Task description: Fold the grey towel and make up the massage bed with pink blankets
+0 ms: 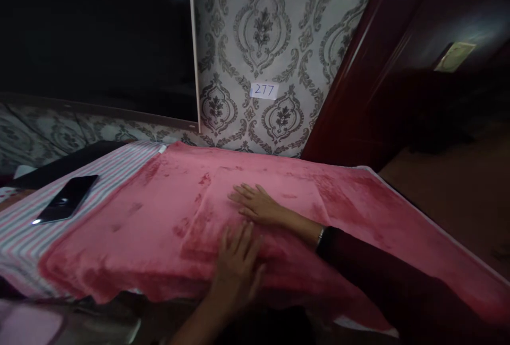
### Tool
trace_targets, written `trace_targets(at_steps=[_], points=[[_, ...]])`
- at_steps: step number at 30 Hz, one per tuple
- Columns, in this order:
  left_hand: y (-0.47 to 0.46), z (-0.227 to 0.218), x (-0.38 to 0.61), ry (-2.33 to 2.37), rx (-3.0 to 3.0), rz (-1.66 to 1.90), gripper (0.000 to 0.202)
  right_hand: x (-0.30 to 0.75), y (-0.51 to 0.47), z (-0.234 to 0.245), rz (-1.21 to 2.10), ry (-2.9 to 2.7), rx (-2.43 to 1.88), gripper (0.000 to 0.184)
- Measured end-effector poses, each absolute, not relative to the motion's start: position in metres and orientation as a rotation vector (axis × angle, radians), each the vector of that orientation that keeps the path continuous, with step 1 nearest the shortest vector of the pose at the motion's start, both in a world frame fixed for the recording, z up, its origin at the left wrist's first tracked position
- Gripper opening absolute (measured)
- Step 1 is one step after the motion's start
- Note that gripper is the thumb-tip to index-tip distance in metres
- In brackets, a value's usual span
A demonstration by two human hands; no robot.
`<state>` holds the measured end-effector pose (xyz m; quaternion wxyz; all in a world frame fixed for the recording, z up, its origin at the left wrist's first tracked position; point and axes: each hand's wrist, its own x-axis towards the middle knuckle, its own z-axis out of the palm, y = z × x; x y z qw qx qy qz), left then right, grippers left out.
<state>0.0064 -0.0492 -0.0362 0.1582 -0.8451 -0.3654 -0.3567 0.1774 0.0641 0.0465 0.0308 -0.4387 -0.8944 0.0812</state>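
A pink plush blanket (pixel 159 228) lies spread over a striped sheet on a bed. My left hand (pixel 238 265) rests flat on the blanket near its front edge, fingers stretched out and slightly apart. My right hand (pixel 257 204) lies flat on the blanket just beyond it, fingers pointing left, with a bracelet at the wrist and a dark sleeve behind. Neither hand holds anything.
A dark phone (pixel 67 198) lies on the striped sheet (pixel 24 228) at the left. Patterned wallpaper with a small tag reading 277 (pixel 263 90) stands behind the bed. A dark wooden door (pixel 358 95) is at the right, and a dark window at the upper left.
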Motion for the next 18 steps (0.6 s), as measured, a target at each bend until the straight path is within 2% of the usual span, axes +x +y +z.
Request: trace_targets(at_steps=[5,8,12,18], points=[[-0.057,-0.057,0.04,-1.071,-2.397,-0.908,0.075,0.212,0.074,0.032,0.176,-2.789,-1.457,0.058],[-0.058,-0.066,0.038,-1.058,-2.399,-0.88,0.075,0.219,0.111,0.029,0.142,-2.718,-1.565,0.06],[-0.057,-0.068,0.035,-1.033,-2.42,-0.927,0.072,0.225,0.152,0.028,0.299,-2.571,-1.741,0.061],[-0.054,-0.069,0.039,-1.05,-2.471,-1.012,0.072,0.235,0.166,0.014,0.366,-2.433,-1.704,0.063]])
